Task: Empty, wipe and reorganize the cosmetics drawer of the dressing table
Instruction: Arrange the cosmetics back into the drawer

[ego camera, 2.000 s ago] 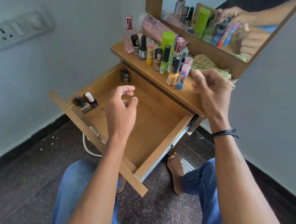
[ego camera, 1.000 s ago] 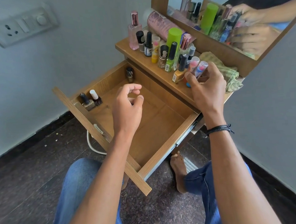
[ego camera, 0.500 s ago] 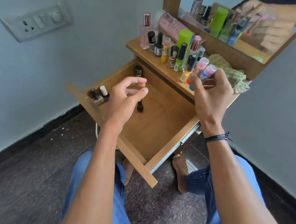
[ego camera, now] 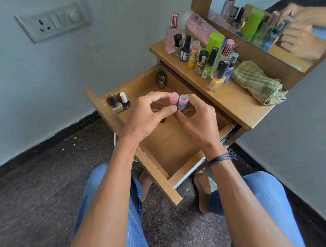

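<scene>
The wooden drawer (ego camera: pixel 156 168) is pulled out, its floor mostly bare. Two nail polish bottles (ego camera: pixel 119 104) stand in its far left corner and one small dark bottle (ego camera: pixel 161 80) in the back corner. Both hands meet above the drawer's middle. My right hand (ego camera: pixel 200 123) grips a blue tube (ego camera: pixel 182 102) with a clear cap. My left hand (ego camera: pixel 147 117) pinches a pink tube (ego camera: pixel 174 98) right beside it. Whatever lies under the hands is hidden.
On the dressing table top (ego camera: pixel 234 104) stand several bottles and tubes, with a tall green bottle (ego camera: pixel 215 42), a pink perfume bottle (ego camera: pixel 172 34) and a folded green cloth (ego camera: pixel 257 82). A mirror (ego camera: pixel 268 23) leans behind. My knees and bare feet sit below the drawer.
My right hand lifted the two tubes off the table top and carried them over the drawer. My left hand rose to meet it and closed on the pink tube.
</scene>
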Motion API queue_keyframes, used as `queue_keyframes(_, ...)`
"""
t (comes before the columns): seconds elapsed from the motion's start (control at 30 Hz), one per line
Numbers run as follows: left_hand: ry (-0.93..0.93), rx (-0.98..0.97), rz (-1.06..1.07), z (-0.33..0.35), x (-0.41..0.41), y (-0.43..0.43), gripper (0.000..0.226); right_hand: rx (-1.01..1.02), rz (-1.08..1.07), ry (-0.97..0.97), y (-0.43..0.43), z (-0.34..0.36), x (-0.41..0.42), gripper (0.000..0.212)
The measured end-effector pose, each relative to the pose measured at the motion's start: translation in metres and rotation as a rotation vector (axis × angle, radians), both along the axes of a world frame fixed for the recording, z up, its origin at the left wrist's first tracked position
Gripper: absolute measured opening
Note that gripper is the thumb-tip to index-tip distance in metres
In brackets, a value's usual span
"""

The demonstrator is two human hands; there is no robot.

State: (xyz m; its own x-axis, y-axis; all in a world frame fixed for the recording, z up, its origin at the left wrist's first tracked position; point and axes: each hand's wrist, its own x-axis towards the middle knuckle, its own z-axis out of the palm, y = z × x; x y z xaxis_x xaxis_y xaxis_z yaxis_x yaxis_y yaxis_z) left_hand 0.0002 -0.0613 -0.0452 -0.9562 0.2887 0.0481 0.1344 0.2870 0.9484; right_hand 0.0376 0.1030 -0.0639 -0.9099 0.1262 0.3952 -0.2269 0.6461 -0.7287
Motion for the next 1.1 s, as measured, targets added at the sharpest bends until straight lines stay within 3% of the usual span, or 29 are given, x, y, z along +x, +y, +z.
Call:
queue_keyframes(0.27,0.127,-0.265,0.042,-0.006,-0.004,-0.003,0.012,-0.058,0.075,-0.181,0.001,-0.008,0.000,0.024)
queue_keyframes(0.67,0.198,-0.913,0.117,-0.018,-0.011,-0.041,0.010,0.205,0.127,-0.453,-0.048,-0.028,0.002,0.013)
queue_keyframes(0.8,0.161,-1.002,0.114,-0.023,-0.012,-0.037,0.010,0.232,0.173,-0.539,-0.058,-0.035,0.003,0.008)
queue_keyframes(0.93,0.100,-1.019,0.103,-0.018,-0.012,-0.035,0.014,0.276,0.205,-0.586,-0.063,-0.045,0.001,0.026)
queue_keyframes(1.1,0.005,-1.052,0.046,-0.007,-0.011,-0.037,0.013,0.230,0.244,-0.637,-0.064,-0.053,-0.003,0.033)
